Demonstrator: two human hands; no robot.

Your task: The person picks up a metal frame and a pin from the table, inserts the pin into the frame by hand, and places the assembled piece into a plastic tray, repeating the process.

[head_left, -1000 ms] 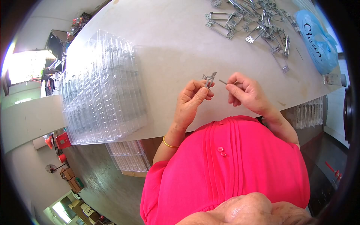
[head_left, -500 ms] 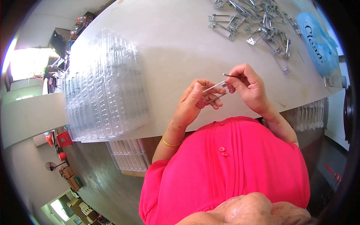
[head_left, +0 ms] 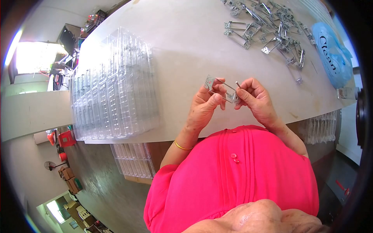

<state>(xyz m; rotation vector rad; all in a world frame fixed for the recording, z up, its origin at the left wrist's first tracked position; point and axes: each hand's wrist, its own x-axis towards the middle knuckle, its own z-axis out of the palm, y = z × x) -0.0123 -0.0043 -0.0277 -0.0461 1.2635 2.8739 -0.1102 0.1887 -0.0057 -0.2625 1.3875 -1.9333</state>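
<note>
My left hand [head_left: 206, 105] grips a small metal frame bracket [head_left: 218, 87] by its left end, holding it just above the white table [head_left: 182, 50]. My right hand [head_left: 254, 99] pinches the bracket's right end together with a thin metal pin [head_left: 237, 84] that sticks up between thumb and forefinger. Both hands meet over the table's near edge, in front of my pink shirt.
A stack of clear plastic blister trays [head_left: 112, 85] lies to the left. A pile of several metal brackets [head_left: 272, 27] sits at the far right, beside a blue plastic bag [head_left: 332, 48]. More clear trays [head_left: 134, 161] sit below the table edge.
The bracket has turned from a short upright hold in the left hand to lying sideways between both hands. My right hand with the pin has closed in onto the bracket's right end.
</note>
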